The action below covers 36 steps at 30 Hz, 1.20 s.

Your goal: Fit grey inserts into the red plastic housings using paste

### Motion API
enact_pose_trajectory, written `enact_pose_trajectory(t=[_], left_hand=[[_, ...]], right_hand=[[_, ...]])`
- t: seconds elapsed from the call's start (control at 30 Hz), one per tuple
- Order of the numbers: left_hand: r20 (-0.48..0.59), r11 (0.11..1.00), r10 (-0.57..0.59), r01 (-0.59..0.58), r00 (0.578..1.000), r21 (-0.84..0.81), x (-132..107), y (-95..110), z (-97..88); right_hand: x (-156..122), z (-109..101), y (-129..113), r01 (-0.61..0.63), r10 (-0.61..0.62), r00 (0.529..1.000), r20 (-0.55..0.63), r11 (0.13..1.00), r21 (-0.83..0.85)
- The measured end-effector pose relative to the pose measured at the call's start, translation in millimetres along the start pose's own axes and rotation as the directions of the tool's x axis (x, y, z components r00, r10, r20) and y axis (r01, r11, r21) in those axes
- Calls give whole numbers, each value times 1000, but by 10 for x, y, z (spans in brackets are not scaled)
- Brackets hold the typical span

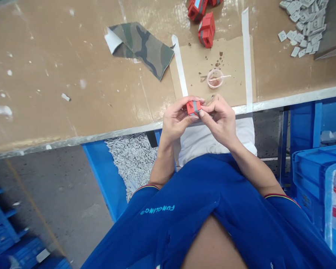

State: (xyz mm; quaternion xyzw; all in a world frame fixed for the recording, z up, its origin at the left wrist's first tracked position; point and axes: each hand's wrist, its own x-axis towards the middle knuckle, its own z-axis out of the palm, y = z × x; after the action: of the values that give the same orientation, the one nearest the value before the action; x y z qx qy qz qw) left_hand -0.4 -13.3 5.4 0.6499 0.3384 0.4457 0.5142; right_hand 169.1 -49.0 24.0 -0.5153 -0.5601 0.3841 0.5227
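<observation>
My left hand point(178, 121) and right hand point(218, 121) grip the small red block point(193, 107) between their fingers; it looks light and stiff, best held by its sides.

The left hand point(178, 121) and right hand point(217, 121) meet up close; their fingers point(183, 104) curl inward, pinching.

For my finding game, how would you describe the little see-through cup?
Find the big tan worktable, then the cardboard sheet taped on it with white strips. There sits a small clear plastic cup holding a thin stick. Unlike the nearby red blocks, it is round and see-through.
</observation>
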Motion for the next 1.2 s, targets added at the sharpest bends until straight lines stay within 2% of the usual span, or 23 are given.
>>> enact_pose_trajectory(t=[0.17, 0.33, 0.4, 0.5, 0.6, 0.7, 0.83, 1.0, 1.1, 1.2], left_hand=[[-15, 999, 6, -5, 1000, 41, 4, -7, -8], [1, 996, 61, -60, 998, -71, 14, -22, 17], [-16, 991, 28, -29, 999, -128, 16, -32, 33], [-99, 978, -31, 10, 995, -207, 11, -41, 77], [-168, 955, -82, 29, 982, -295, -18, -5, 164], [-179, 936, -122, 53, 976, -349, -69, 94, 280], [-192, 957, -65, 7, 979, -289, -124, 282, 368], [-159, 995, 31, -46, 987, -92, -140, 508, 310], [-154, 998, 50, -55, 987, -30, -144, 595, 290], [-152, 998, 62, -59, 986, 24, -151, 627, 312]], right_hand=[[-4, 0, 29, -3, 4, 999, 33, 1000, -14], [-22, -114, 7, 82, -86, 995, 58, 995, 63], [-13, -167, -29, 109, -115, 989, 91, 992, 66], [-2, -188, -77, 152, -155, 981, 118, 988, 31], [-25, -146, -87, 180, -179, 980, 90, 984, -8], [-71, -133, -82, 219, -217, 975, 55, 974, -51], [-122, -220, -136, 249, -239, 966, 96, 962, -112], [-162, -292, -273, 200, -189, 973, 134, 977, -74], [-179, -281, -332, 148, -145, 982, 119, 989, -20], [-182, -281, -354, 160, -158, 984, 84, 987, -25]])
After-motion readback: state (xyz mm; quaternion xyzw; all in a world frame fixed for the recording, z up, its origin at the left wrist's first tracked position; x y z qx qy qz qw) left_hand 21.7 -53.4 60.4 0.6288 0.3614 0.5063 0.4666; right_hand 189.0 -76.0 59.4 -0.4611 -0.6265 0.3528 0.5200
